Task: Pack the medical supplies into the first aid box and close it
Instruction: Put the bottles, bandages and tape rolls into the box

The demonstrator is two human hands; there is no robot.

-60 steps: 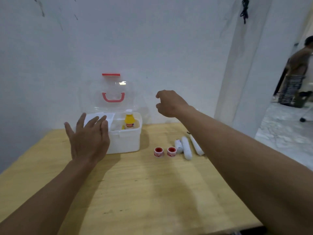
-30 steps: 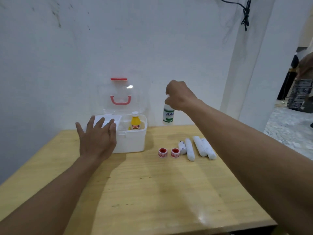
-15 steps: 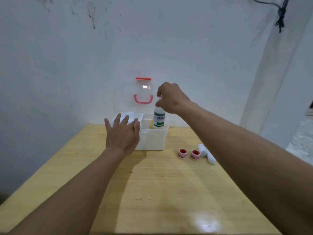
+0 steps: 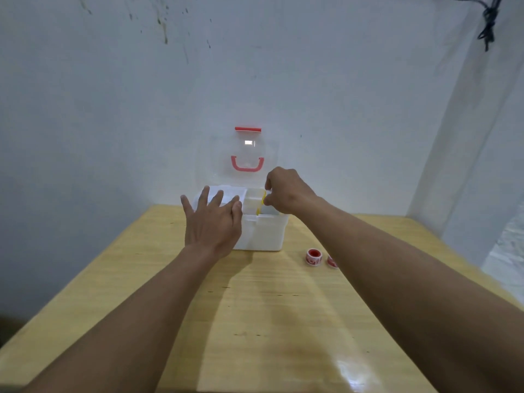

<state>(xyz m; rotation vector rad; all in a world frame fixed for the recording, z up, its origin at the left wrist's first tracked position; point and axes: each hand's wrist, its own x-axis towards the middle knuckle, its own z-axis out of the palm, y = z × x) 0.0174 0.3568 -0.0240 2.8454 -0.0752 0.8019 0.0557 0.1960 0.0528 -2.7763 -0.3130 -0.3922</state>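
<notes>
The white first aid box [image 4: 265, 236] stands at the table's far edge, its clear lid [image 4: 226, 154] with a red handle [image 4: 247, 165] upright against the wall. My left hand [image 4: 212, 222] lies flat, fingers spread, against the box's front left corner. My right hand [image 4: 286, 191] is lowered over the right compartment with its fingers curled down; the white bottle it carries is almost wholly hidden beneath it. A sliver of the yellow bottle [image 4: 258, 206] shows inside. Two red tape rolls [image 4: 314, 256] lie right of the box, one half hidden by my right arm.
The wooden table [image 4: 255, 321] butts against a white wall. My right forearm hides the table's right side, so the white bandage rolls are out of sight. A black cord [image 4: 488, 21] hangs at the top right.
My right hand brought the white bottle from the right, over the box, and lowered it into the right compartment. The view turned towards the box. My left hand stayed on the box.
</notes>
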